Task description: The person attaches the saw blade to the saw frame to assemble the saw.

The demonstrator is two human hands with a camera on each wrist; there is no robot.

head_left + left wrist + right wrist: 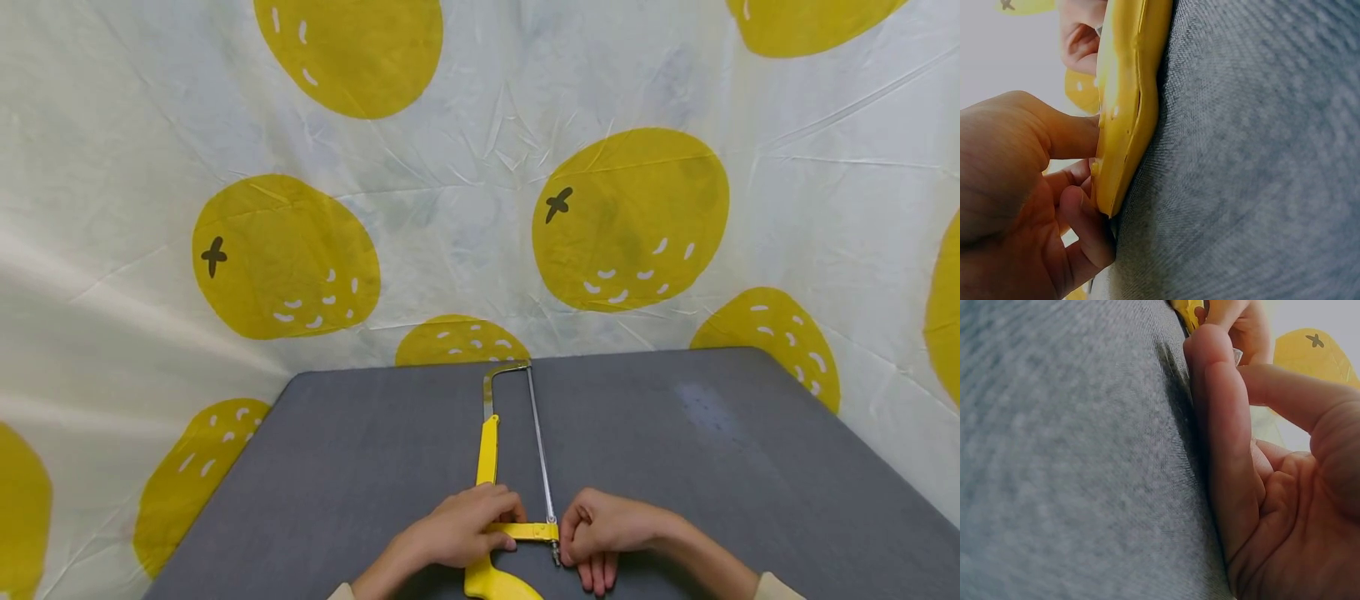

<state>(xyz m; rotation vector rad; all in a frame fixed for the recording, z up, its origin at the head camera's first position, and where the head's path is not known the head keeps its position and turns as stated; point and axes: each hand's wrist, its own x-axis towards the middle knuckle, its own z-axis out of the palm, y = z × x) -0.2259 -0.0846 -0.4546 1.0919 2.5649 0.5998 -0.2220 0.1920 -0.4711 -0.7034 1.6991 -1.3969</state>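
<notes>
A hacksaw with a yellow handle (487,454) and a thin silver blade (540,442) lies lengthwise on the grey surface, its bent metal front end farthest away. My left hand (472,525) grips the yellow frame beside its short crosspiece (534,531); in the left wrist view the thumb presses against the yellow part (1125,119). At the near end of the blade, my right hand (603,529) has thumb and index finger curled together at the small metal tension screw (556,552). Its lower fingers rest along the surface. The exact fingertip contact is partly hidden.
The grey cloth-covered table (360,450) spreads out on both sides of the saw. A pale sheet with yellow fruit prints (465,242) hangs behind the table's far edge and down its sides.
</notes>
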